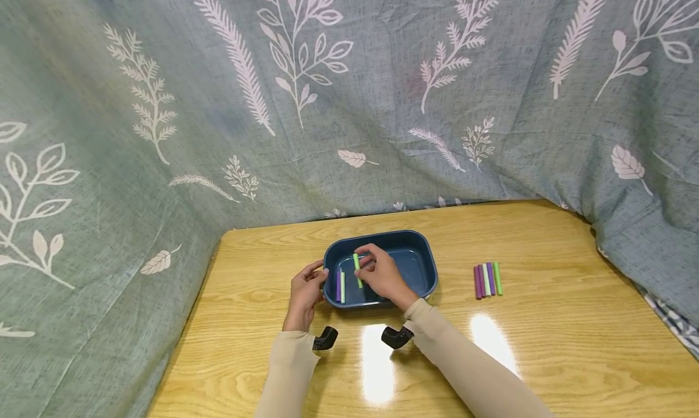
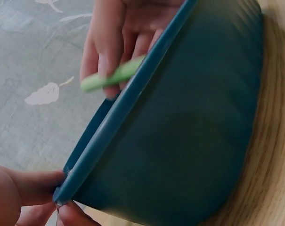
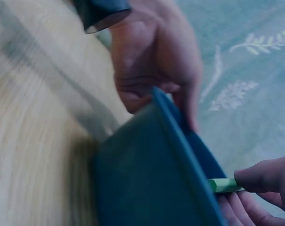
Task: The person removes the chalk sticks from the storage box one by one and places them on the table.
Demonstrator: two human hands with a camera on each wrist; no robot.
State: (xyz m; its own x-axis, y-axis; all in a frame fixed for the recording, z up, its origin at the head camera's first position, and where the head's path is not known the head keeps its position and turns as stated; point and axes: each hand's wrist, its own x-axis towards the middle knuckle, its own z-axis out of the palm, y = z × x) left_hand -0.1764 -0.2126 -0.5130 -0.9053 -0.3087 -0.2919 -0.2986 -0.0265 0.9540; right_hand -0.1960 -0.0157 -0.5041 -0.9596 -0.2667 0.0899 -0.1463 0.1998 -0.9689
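A dark blue plastic tub (image 1: 412,270) stands on the table in the head view. At its left end my left hand (image 1: 304,292) grips the rim between thumb and fingers, seen close in the left wrist view. Over the inside of the tub, my right hand (image 1: 383,278) pinches a green chalk stick (image 2: 115,76) between thumb and fingers. Inside the tub's left part lie a purple stick (image 1: 338,288) and a pale stick (image 1: 343,287), side by side. The right wrist view shows one end of the green stick (image 3: 221,185) above the rim.
To the right of the tub, several sticks lie in a row on the wooden table (image 1: 557,321): purple ones (image 1: 479,282), a pale one (image 1: 486,280) and a green one (image 1: 497,278). A leaf-patterned grey-blue cloth (image 1: 349,114) hangs behind the table and at its sides.
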